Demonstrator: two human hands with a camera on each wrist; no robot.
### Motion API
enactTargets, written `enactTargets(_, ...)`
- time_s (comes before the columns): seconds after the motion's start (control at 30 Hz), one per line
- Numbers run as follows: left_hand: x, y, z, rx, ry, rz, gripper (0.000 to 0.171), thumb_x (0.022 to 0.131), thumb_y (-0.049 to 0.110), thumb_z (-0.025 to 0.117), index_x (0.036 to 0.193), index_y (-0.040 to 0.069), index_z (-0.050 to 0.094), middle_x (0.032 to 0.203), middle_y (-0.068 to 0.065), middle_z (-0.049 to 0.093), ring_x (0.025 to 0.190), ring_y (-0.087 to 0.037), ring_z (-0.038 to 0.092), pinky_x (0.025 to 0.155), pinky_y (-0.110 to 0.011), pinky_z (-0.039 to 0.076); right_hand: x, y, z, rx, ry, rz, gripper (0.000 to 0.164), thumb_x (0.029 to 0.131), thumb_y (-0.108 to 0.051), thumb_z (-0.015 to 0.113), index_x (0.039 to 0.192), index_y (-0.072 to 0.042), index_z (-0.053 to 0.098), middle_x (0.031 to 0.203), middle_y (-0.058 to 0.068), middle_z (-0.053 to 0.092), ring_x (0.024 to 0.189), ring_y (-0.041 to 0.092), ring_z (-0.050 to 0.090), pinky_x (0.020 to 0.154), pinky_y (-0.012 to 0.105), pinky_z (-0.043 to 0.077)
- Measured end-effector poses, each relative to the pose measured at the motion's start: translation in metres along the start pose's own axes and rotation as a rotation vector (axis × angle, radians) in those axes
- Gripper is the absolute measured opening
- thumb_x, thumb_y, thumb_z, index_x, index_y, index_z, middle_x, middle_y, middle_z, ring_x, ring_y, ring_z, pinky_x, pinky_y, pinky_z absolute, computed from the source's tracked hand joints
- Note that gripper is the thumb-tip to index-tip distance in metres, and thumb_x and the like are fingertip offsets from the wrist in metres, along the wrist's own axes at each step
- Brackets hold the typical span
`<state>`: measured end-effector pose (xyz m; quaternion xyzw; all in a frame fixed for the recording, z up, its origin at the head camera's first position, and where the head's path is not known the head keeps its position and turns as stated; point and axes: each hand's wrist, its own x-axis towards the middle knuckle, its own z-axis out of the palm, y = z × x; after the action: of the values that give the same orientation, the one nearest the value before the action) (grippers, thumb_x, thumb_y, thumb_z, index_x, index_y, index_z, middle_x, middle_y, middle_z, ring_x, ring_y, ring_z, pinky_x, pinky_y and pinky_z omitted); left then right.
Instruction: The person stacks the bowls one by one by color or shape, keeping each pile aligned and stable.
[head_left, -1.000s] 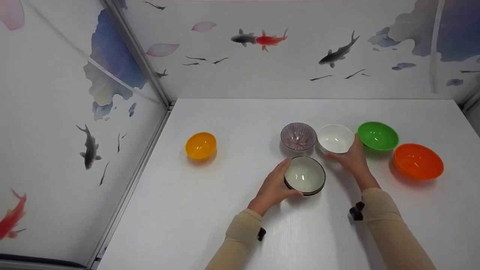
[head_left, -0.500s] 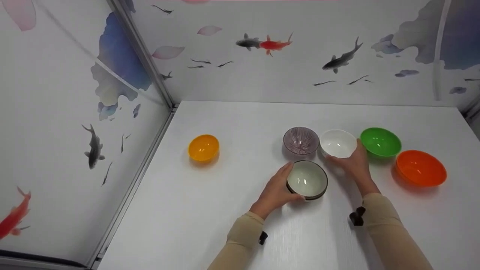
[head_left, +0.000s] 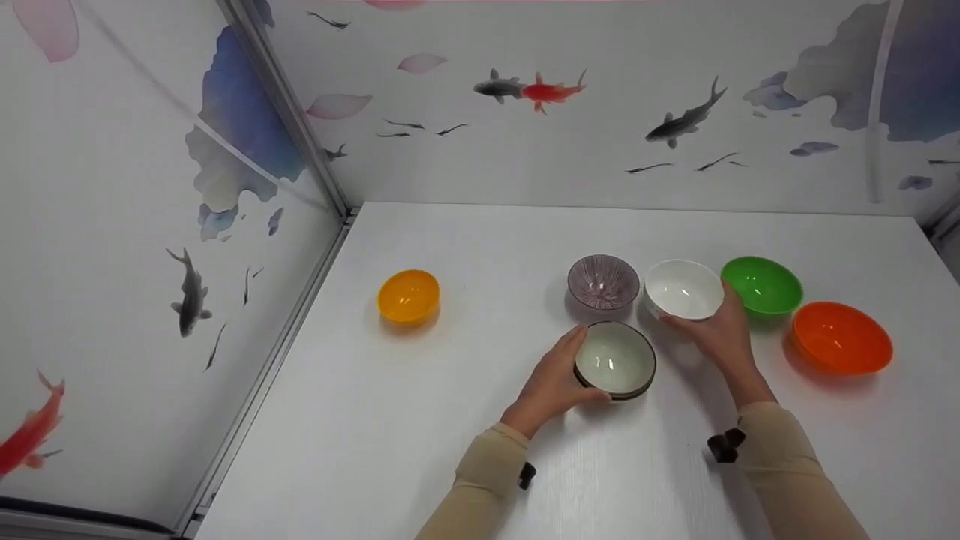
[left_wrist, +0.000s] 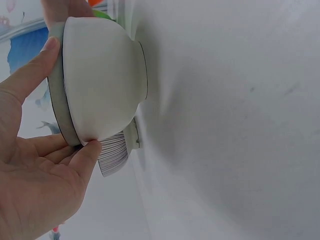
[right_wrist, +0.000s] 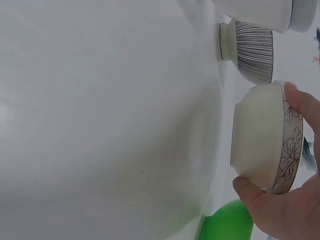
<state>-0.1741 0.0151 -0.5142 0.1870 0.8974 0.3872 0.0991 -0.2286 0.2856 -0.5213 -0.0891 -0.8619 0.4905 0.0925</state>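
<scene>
My left hand [head_left: 551, 382] grips a pale grey-green bowl [head_left: 615, 358] with a dark rim, thumb at the near side and fingers at the far left. A second dark line runs below the rim; whether two bowls are nested, I cannot tell. In the left wrist view its white outside [left_wrist: 100, 80] and foot show. My right hand [head_left: 716, 326] holds a white bowl [head_left: 682, 289] between thumb and fingers. A leaf-patterned band [right_wrist: 291, 150] circles its outside in the right wrist view. Behind the grey-green bowl stands a purple striped bowl [head_left: 603, 283], close to the white bowl's left side.
A green bowl [head_left: 762, 285] sits just right of the white bowl, and an orange bowl [head_left: 841, 337] stands farther right. At the left is a yellow bowl [head_left: 408, 297]. Walls printed with fish [head_left: 682, 120] border the white table [head_left: 465, 247] at the back and left.
The head view has tilted a little, shifting everything slightly down. Over the last half second, my right hand and the white bowl have moved a little right. My left hand keeps its hold.
</scene>
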Motion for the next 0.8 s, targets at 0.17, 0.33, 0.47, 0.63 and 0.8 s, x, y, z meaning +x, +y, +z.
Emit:
enactTargets(0.17, 0.000, -0.001, 0.000, 0.029, -0.005, 0.011, 0.107, 0.075, 0.037, 0.087, 0.158, 0.008, 0.025, 0.165, -0.006, 0.028, 0.151, -0.021, 0.030, 0.124, -0.034, 0.030, -0.009, -0.009, -0.006, 0.012, -0.007, -0.031, 0.107, 0.072, -0.023, 0.091, 0.152, 0.005, 0.025, 0.148, 0.029, 0.041, 0.134, 0.044, 0.042, 0.113, 0.061, 0.037)
enactTargets(0.33, 0.000, -0.001, 0.001, 0.026, -0.007, 0.009, 0.108, 0.075, 0.037, 0.087, 0.158, 0.008, 0.025, 0.165, -0.007, 0.028, 0.152, -0.022, 0.030, 0.124, -0.035, 0.030, -0.017, -0.018, -0.011, 0.026, -0.021, -0.049, 0.110, 0.072, -0.023, 0.091, 0.153, 0.004, 0.023, 0.150, 0.030, 0.040, 0.135, 0.046, 0.042, 0.113, 0.063, 0.036)
enactTargets(0.47, 0.000, -0.002, 0.001, 0.016, -0.003, 0.012, 0.108, 0.075, 0.036, 0.087, 0.158, 0.007, 0.025, 0.165, -0.007, 0.028, 0.151, -0.022, 0.030, 0.124, -0.036, 0.030, -0.025, -0.025, -0.014, 0.027, -0.031, -0.066, 0.112, 0.072, -0.023, 0.091, 0.155, 0.003, 0.021, 0.152, 0.029, 0.038, 0.136, 0.046, 0.041, 0.113, 0.065, 0.035)
enactTargets(0.63, 0.001, -0.005, 0.003, 0.001, 0.008, 0.028, 0.109, 0.074, 0.035, 0.088, 0.158, 0.007, 0.025, 0.164, -0.008, 0.029, 0.151, -0.022, 0.031, 0.124, -0.036, 0.031, -0.034, -0.035, -0.014, 0.028, -0.042, -0.103, 0.110, 0.072, -0.026, 0.091, 0.154, 0.003, 0.024, 0.150, 0.027, 0.041, 0.134, 0.044, 0.044, 0.112, 0.064, 0.037)
enactTargets(0.8, 0.001, -0.006, 0.003, -0.019, 0.012, 0.019, 0.110, 0.073, 0.035, 0.089, 0.158, 0.008, 0.025, 0.164, -0.008, 0.029, 0.151, -0.022, 0.032, 0.123, -0.037, 0.033, -0.044, -0.043, -0.012, 0.027, -0.057, -0.134, 0.111, 0.072, -0.025, 0.091, 0.154, 0.003, 0.023, 0.151, 0.026, 0.041, 0.134, 0.044, 0.044, 0.111, 0.065, 0.038)
